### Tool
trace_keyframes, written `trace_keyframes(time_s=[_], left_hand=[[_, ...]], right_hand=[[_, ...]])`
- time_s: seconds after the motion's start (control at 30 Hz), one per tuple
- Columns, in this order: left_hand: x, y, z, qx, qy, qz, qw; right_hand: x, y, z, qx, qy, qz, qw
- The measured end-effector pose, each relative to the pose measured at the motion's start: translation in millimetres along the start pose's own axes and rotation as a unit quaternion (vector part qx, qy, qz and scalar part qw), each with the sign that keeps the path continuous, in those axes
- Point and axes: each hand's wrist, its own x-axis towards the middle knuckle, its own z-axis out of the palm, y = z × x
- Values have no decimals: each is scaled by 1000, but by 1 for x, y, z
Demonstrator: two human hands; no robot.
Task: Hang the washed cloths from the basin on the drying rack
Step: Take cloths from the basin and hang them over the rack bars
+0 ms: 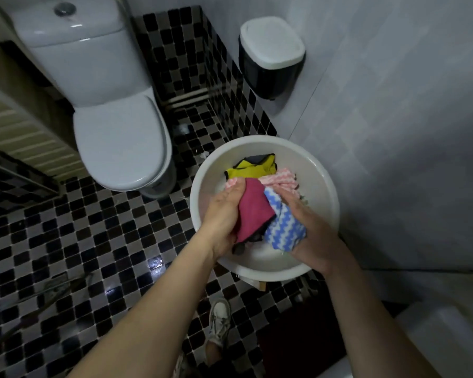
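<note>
1. Cloths sit bunched between both hands, over the near half of the white basin (325,181).
2. The left hand (224,216) grips the left edge of a magenta cloth (253,211), and its fingers curl under the fabric.
3. The right hand (309,230) clutches a blue-and-white zigzag cloth (283,227), which touches the magenta one on its right.
4. Fingertips of both hands are buried in the cloth, so I cannot see exactly how they pinch.
5. A dark cloth (241,246) peeks out beneath the magenta one, mostly covered.
6. Farther back in the basin lie a yellow cloth (246,171) and a pink-and-white zigzag cloth (280,180), partly under the hands.
7. Thin metal bars (52,290) at the near left are too dim to identify.
8. The basin stands on the checkered floor (93,227), right of the closed toilet (118,143), with a lidded bin (271,55) on the far wall.
9. One shoe (219,320) shows below the arms.
</note>
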Motion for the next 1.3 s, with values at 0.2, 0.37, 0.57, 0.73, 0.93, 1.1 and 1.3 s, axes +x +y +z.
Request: trace_keyframes(time_s=[0.2, 0.37, 0.57, 0.73, 0.93, 1.1, 1.3], left_hand=[[-43, 28, -19, 49, -101, 22, 993], [-63, 34, -51, 266, 19, 127, 956], [-90, 43, -84, 541, 105, 325, 768], [-122, 61, -105, 321, 192, 301, 877], [-174, 82, -153, 69, 266, 266, 924], [-219, 96, -189, -19, 336, 298, 893], [-280, 112, -238, -68, 399, 334, 851]], right_hand=[[4, -24, 56, -116, 106, -93, 983], [14, -46, 83, -94, 210, -92, 969], [10, -54, 128, -4, 139, 17, 990], [13, -46, 152, -51, 150, 17, 987], [-1, -56, 216, -226, 51, -90, 969], [-21, -38, 313, -455, -171, -218, 846], [-35, 17, 414, -526, -303, -232, 760]])
